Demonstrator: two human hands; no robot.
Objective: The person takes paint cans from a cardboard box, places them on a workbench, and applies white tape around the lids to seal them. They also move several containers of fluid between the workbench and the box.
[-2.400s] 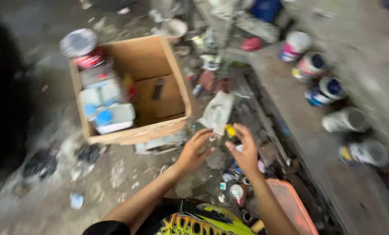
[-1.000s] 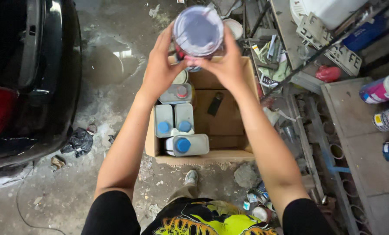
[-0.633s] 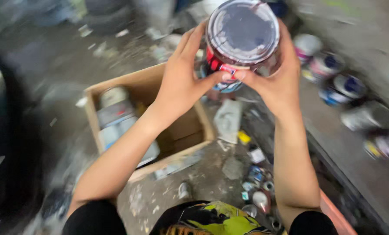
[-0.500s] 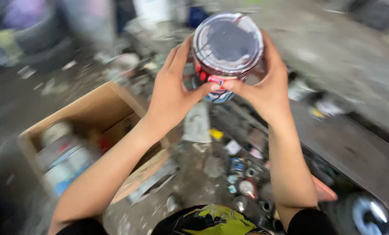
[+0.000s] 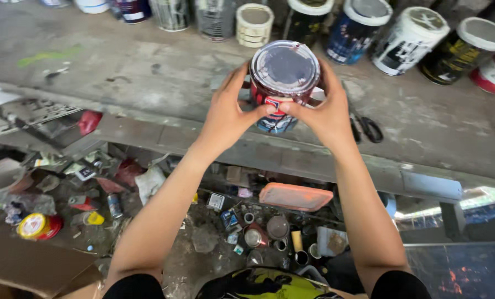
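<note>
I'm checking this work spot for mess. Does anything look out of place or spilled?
Yes. Below the bench the floor is strewn with small tins, lids and scraps. Scissors lie loose on the bench. The paint can itself sits upright between the left hand and right hand, lid on.

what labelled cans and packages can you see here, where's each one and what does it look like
Paint can: held between left hand and right hand over the bench; round, dark lid, red, white and blue label.
White bucket: bench back row, right; black-and-white label.
Blue can: left of the white bucket; dark blue, pale lid.
Yellow-lidded tin: floor clutter, left; round, red rim.
</note>
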